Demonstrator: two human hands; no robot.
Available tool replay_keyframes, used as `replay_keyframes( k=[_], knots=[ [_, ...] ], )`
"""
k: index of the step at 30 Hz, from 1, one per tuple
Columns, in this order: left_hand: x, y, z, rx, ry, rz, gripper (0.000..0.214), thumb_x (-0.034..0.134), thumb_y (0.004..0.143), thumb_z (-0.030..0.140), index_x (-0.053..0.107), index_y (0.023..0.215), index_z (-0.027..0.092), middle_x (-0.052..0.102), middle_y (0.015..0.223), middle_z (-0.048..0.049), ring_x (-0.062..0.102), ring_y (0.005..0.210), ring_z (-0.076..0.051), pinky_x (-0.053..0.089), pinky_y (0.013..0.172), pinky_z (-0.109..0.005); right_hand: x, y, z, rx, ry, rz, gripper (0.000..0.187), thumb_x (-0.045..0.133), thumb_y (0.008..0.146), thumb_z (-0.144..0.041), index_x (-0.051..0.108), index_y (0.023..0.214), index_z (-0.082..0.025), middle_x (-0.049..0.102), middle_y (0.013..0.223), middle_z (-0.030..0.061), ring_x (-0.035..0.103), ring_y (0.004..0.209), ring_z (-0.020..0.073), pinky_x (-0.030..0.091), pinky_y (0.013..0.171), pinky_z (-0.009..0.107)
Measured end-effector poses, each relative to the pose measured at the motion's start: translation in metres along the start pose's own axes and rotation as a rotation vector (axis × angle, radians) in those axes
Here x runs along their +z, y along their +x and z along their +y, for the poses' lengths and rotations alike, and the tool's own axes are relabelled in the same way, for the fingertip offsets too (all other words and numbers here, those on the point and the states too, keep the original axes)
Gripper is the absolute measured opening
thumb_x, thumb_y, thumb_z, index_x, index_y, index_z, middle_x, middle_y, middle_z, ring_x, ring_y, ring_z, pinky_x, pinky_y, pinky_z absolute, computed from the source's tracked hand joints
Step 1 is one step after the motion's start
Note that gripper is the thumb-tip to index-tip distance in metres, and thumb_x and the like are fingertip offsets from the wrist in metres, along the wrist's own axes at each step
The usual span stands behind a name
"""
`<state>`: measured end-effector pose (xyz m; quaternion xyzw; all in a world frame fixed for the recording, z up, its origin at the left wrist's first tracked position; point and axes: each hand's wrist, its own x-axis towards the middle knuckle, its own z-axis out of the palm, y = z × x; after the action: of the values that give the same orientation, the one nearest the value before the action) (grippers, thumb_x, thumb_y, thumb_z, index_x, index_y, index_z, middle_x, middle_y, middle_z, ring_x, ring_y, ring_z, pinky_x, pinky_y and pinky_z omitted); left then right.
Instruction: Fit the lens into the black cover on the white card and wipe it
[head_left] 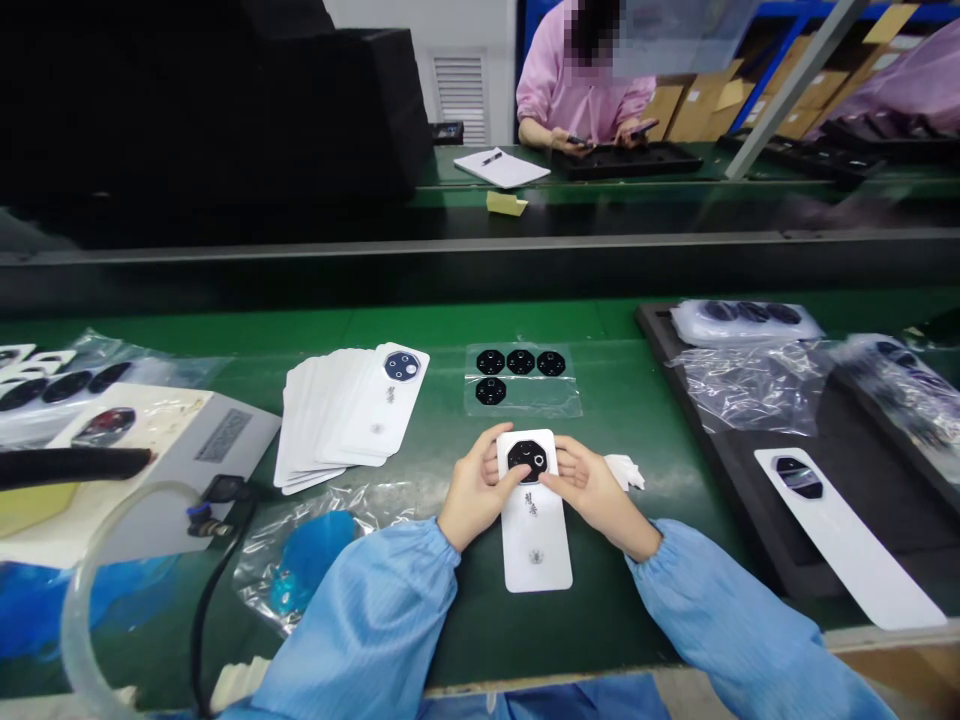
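Note:
A white phone back cover (536, 545) lies in front of me, its black camera lens piece (526, 458) near the top. My left hand (480, 485) grips the cover's left edge, with its thumb pressed on the lower part of the black piece. From the other side my right hand (592, 490) holds the right edge, thumb also at the black piece. Beyond the hands lies a clear film sheet (536, 397) bearing several black lens pieces. A crumpled white tissue (626, 471) sits beside my right hand.
White covers (337, 415) are fanned out at left, near a box-shaped device (217, 450) with hoses. A bag with blue contents (315, 560) lies closer. At right, a dark tray (720, 480) holds plastic packs and another cover (855, 540). A co-worker in pink (589, 85) sits across.

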<state>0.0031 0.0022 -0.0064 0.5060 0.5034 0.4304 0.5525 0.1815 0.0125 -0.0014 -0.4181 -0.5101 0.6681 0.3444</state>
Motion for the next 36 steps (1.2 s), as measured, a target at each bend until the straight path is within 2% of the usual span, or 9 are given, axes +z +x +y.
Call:
replay_keyframes(
  k=[8,13,15,18,21,25,29,32,36],
  knots=[
    [0.003,-0.003,0.004,-0.055,-0.114,0.041,0.049,0.065,0.083,0.039,0.046,0.122,0.015,0.073,0.09,-0.0082,0.07,0.071,-0.017,0.057,0.061,-0.024,0.002,0.001,-0.002,-0.04,0.014,0.018,0.034,0.065,0.084,-0.038,0.051,0.109,-0.019,0.07,0.097,0.0074,0.068,0.087,0.0202,0.052,0.078,0.034],
    [0.005,-0.014,0.008,-0.042,-0.091,-0.045,0.051,0.061,0.086,0.041,0.046,0.127,0.016,0.074,0.085,-0.0046,0.065,0.063,-0.012,0.049,0.051,-0.016,0.008,-0.02,-0.005,-0.084,-0.016,0.115,0.034,0.063,0.083,-0.044,0.055,0.103,-0.018,0.069,0.086,0.0045,0.067,0.078,0.0173,0.05,0.069,0.029],
    [0.005,-0.019,0.008,-0.058,-0.018,-0.101,0.052,0.062,0.086,0.043,0.047,0.128,0.016,0.074,0.084,-0.0038,0.065,0.064,-0.012,0.05,0.052,-0.016,0.01,-0.033,-0.005,-0.086,-0.034,0.155,0.036,0.065,0.081,-0.046,0.057,0.102,-0.017,0.068,0.08,0.0027,0.065,0.07,0.0154,0.048,0.063,0.026],
    [0.005,-0.024,0.007,-0.081,0.018,-0.245,0.054,0.059,0.087,0.047,0.045,0.131,0.019,0.074,0.094,-0.0052,0.069,0.078,-0.018,0.058,0.072,-0.025,0.001,-0.055,-0.015,-0.088,-0.084,0.242,0.036,0.07,0.077,-0.044,0.062,0.099,-0.017,0.067,0.074,0.0007,0.062,0.064,0.0136,0.045,0.056,0.023],
    [0.005,-0.024,0.004,-0.089,0.045,-0.291,0.057,0.054,0.087,0.053,0.043,0.134,0.022,0.07,0.11,-0.0075,0.068,0.097,-0.023,0.057,0.087,-0.035,-0.04,-0.089,-0.041,-0.098,-0.148,0.42,0.033,0.067,0.08,-0.04,0.064,0.103,-0.017,0.07,0.083,0.0027,0.064,0.071,0.0147,0.047,0.061,0.024],
    [0.001,-0.015,-0.001,-0.129,0.157,-0.196,0.059,0.059,0.079,0.062,0.057,0.119,0.018,0.069,0.109,-0.0113,0.067,0.099,-0.027,0.059,0.084,-0.037,-0.135,-0.141,-0.076,-0.042,-0.247,0.693,0.032,0.07,0.08,-0.035,0.064,0.105,-0.016,0.071,0.093,0.0044,0.065,0.082,0.0172,0.051,0.072,0.028],
    [0.0,-0.008,-0.004,-0.139,0.199,-0.165,0.064,0.062,0.07,0.068,0.065,0.106,0.015,0.071,0.101,-0.0127,0.069,0.093,-0.028,0.06,0.081,-0.038,-0.211,-0.161,-0.072,0.151,-0.333,0.805,0.023,0.062,0.089,-0.033,0.063,0.099,-0.013,0.066,0.085,0.0024,0.063,0.07,0.0131,0.053,0.064,0.028],
    [0.001,-0.009,-0.004,-0.123,0.23,-0.149,0.063,0.064,0.067,0.069,0.069,0.1,0.016,0.071,0.102,-0.0132,0.07,0.092,-0.028,0.06,0.08,-0.038,-0.231,-0.156,-0.05,0.249,-0.398,0.85,0.024,0.057,0.093,-0.034,0.06,0.105,-0.013,0.063,0.098,0.0043,0.063,0.08,0.0147,0.055,0.07,0.032],
    [0.0,-0.009,-0.007,-0.089,0.232,-0.138,0.059,0.065,0.067,0.067,0.07,0.097,0.016,0.072,0.102,-0.0131,0.07,0.09,-0.028,0.061,0.077,-0.036,-0.234,-0.148,-0.032,0.257,-0.491,0.938,0.028,0.058,0.092,-0.034,0.058,0.113,-0.015,0.061,0.111,0.0068,0.062,0.093,0.0187,0.054,0.079,0.037]
  ],
)
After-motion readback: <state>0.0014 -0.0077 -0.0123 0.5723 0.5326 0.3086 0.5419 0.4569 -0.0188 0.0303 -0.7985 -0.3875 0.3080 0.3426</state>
